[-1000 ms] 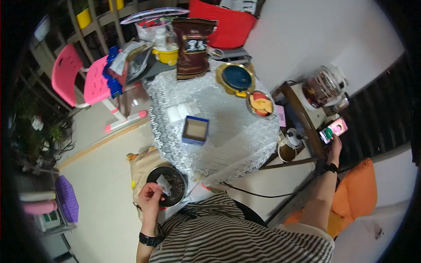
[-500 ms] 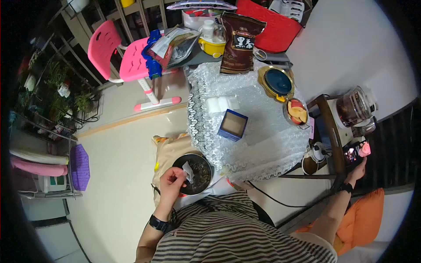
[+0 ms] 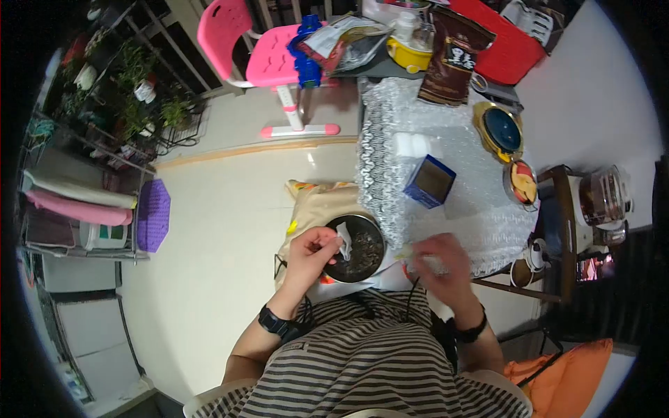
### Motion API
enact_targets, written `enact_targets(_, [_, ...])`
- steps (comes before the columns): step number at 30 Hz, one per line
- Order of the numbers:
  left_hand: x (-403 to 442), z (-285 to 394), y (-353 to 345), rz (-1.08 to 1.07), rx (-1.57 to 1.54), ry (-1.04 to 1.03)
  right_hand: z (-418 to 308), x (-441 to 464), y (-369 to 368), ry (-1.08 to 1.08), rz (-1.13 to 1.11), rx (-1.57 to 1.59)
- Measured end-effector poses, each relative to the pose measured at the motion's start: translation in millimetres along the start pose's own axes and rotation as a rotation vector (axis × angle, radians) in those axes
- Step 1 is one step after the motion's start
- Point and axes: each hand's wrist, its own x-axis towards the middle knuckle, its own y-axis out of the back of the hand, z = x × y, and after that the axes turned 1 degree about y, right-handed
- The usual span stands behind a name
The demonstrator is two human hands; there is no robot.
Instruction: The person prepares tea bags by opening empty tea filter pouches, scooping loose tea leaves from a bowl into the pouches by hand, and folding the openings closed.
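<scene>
My left hand (image 3: 311, 256) is closed, its thumb and fingers pinching a small white tea bag (image 3: 344, 240). The tea bag hangs over the left part of a round dark bowl (image 3: 380, 233), which holds loose dark leaf-like bits (image 3: 364, 252). My right hand (image 3: 444, 268) is in the air to the right of the bowl, near the table's front edge. Motion blurs its fingers, so whether anything is in them does not show. On the table stands an open blue box (image 3: 430, 182), with white folded pieces (image 3: 413, 145) behind it.
A lace cloth under clear plastic covers the table (image 3: 481, 226). A brown pouch (image 3: 451, 59), a teal bowl (image 3: 503, 131) and a cup of sliced fruit (image 3: 521, 182) stand on it. At right, a lit phone (image 3: 594, 267) is by a dark stand. Behind is a pink chair (image 3: 275, 59).
My right hand has left the phone on the right and come across toward the bowl. The left hand still pinches the tea bag over the bowl. The whole view has shifted.
</scene>
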Motion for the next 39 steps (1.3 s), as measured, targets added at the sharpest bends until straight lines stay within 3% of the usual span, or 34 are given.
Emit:
enact_targets(5, [-4.7, 0.3, 6.6, -0.02, 0.004, -0.012, -24.8, 34.0, -61.9, 0.301, -0.258, -0.069])
enact_targets(12, [-11.0, 1.7, 8.7, -0.06, -0.029, 0.046, -3.5, 32.9, -85.3, 0.334, -0.278, -0.222])
enact_targets(18, [-9.6, -0.3, -0.1, -0.067, 0.154, -0.053, -7.5, 30.9, -85.3, 0.341, -0.329, -0.233])
enact_targets(20, [-10.3, 0.4, -2.6, -0.048, 0.254, -0.147, 0.5, 24.7, -90.1, 0.228, -0.435, -0.361])
enact_targets(24, [-11.1, 3.9, 1.0, -0.111, 0.294, -0.014, -0.1, 27.0, -89.5, 0.293, -0.439, -0.374])
enact_targets(26, [-11.4, 18.2, 0.2, -0.132, 0.422, -0.497, -2.4, 29.8, -85.1, 0.277, -0.351, -0.305])
enact_targets(29, [-10.6, 20.5, 3.1, -0.264, 0.59, -0.556, -5.9, 31.9, -80.2, 0.292, -0.369, -0.299])
enact_targets(33, [0.8, -4.4, 8.4, -0.432, 0.528, -0.473, -12.7, 34.2, -78.5, 0.314, -0.433, -0.222])
enact_targets(39, [-3.4, -10.6, 11.3, -0.376, 0.456, -0.357, -14.9, 29.7, -74.1, 0.188, -0.429, -0.144])
